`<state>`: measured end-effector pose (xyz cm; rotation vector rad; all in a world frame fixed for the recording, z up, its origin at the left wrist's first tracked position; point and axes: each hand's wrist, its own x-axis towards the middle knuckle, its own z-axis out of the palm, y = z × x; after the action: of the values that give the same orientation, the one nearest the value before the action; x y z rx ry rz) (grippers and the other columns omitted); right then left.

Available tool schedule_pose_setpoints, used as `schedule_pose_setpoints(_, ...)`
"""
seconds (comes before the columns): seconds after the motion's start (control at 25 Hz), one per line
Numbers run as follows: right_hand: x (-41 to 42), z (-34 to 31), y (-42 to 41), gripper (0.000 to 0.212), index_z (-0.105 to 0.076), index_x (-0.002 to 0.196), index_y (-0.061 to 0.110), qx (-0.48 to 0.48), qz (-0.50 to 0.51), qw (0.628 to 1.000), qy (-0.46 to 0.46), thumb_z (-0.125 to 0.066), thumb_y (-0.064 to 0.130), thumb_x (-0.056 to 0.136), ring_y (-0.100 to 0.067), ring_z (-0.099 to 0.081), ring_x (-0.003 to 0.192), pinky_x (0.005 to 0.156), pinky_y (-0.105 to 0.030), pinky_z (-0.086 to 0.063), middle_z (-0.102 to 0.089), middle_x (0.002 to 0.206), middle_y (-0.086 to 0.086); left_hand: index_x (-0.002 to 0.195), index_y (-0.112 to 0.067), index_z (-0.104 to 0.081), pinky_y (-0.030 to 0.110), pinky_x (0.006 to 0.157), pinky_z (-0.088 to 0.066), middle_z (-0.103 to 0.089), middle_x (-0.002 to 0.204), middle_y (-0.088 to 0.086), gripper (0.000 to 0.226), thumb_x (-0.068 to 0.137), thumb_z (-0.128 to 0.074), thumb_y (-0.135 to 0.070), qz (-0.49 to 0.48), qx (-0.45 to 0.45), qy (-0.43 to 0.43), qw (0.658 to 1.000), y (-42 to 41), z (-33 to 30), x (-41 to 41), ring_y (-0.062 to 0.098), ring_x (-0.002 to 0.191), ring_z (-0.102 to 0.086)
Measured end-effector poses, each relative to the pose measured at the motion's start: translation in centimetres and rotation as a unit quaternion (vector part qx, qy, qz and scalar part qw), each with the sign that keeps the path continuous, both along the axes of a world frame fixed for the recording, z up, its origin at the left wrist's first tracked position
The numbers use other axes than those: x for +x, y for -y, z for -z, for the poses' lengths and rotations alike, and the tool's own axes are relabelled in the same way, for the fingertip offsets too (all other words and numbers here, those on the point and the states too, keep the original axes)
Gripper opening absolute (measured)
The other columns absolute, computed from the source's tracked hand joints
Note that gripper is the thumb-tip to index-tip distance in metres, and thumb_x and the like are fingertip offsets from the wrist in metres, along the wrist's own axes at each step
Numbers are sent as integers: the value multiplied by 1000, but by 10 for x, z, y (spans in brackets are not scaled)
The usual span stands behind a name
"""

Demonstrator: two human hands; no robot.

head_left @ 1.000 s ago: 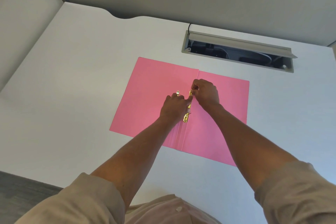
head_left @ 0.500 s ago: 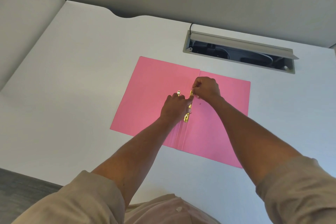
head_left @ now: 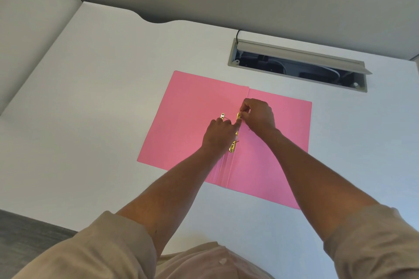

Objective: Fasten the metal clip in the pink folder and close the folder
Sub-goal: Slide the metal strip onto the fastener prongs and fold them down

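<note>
A pink folder (head_left: 192, 120) lies open and flat on the white desk (head_left: 102, 120). A gold metal clip (head_left: 233, 146) runs along its spine fold. A separate gold piece (head_left: 222, 116) pokes out past my left fingers. My left hand (head_left: 218, 136) rests on the clip's middle, forefinger pressing near its upper end. My right hand (head_left: 257, 114) pinches the clip's upper end (head_left: 238, 116) with thumb and fingertips. The clip's middle is hidden under my left hand.
An open cable tray (head_left: 297, 65) with a raised grey lid is set into the desk behind the folder. Grey partition walls stand at the back and left. The desk's near edge and dark floor (head_left: 22, 233) show at lower left.
My right hand has shifted slightly along the clip's upper end, fingers curling tighter over it. My left hand and the folder stay where they were.
</note>
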<state>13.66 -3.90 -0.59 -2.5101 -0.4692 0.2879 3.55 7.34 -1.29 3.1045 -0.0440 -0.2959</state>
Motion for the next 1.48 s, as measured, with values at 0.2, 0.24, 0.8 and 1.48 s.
schedule_pose_setpoints(0.2, 9, -1, -4, 12, -70, 82, 18, -69, -102, 992, 31, -67, 8, 85, -18, -63, 74, 68, -29, -54, -71, 86, 2, 153, -16, -32, 39, 87, -48, -69, 112, 12, 57, 100, -51, -20, -2, 1, 4, 1000, 0, 0, -1, 33, 102, -63)
schedule_pose_setpoints(0.24, 11, -1, -5, 13, -71, 82, 19, -78, -110, 990, 37, -67, 7, 85, -17, -62, 74, 69, -30, -55, -72, 86, 2, 154, -16, -31, 38, 86, -48, -69, 112, 11, 58, 100, -51, -20, -2, 1, 2, 1000, 0, 1, -1, 33, 102, -63)
schedule_pose_setpoints(0.8, 32, -2, -17, 12, -74, 81, 17, -100, -53, 992, -58, -69, 6, 76, -15, -66, 76, 68, -27, -51, -71, 80, 4, 153, -17, -32, 39, 87, -46, -67, 115, 13, 53, 102, -47, -26, 10, 5, 4, 1000, -4, 3, -3, 33, 105, -61)
schedule_pose_setpoints(1.48, 33, -1, -13, 19, -67, 59, 7, -1, 213, 953, -215, -77, 13, 74, -17, -61, 46, 68, -32, -60, -64, 53, -5, 154, -19, -32, 40, 93, -46, -66, 118, 12, 52, 104, -44, -30, 12, -33, -11, 999, -8, 0, -3, 32, 109, -58)
